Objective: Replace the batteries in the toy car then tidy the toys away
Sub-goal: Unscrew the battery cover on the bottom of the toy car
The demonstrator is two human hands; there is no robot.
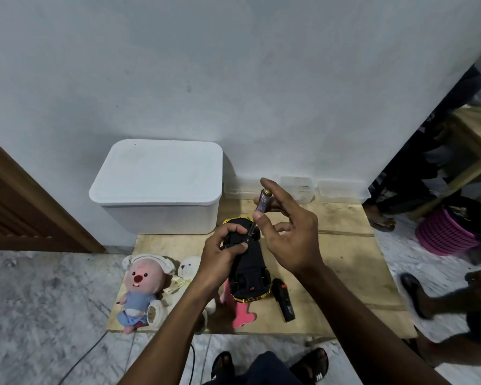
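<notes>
Brass-capped, clear-handled screwdriver [258, 208]: held nearly upright in the right hand [288, 237]. Thumb and fingers pinch the handle, the forefinger lies over the cap, and the outer fingers are spread loose. The shaft runs down to the toy car [249, 263], tip touching its underside near the far axle.

Toy car: black with yellow-gold trim, belly up, lying lengthwise away from the person. The left hand [222, 251] is clamped round its far half, fingers curled over one flank and thumb across the chassis. The near end sits low over a pink soft toy [240, 314].

Remote control [284, 301]: black with a red button, lying flat just right of the car's near end, apart from both hands.

Plush beaver [140, 284]: pink face, blue outfit, white hood, on its back at the board's left edge. A white plush bear [190, 270] lies beside it, partly hidden by the left forearm.

Wooden board [345, 273]: pale plywood, flat on the grey marbled floor [39, 301], carrying all the toys.

White storage box [161, 184]: lid on, at the board's far left corner, against the wall [233, 79]. A clear tub [297, 187] and a second clear tub [342, 190] stand to its right along the wall.

Pink basket [444, 236]: on the floor to the right, well apart from the board.

Brown wooden door [17, 207]: at the left.

Sandalled feet [308, 364]: the person's own, near the board's front edge. A bystander's foot [414, 295] is at the right.
</notes>
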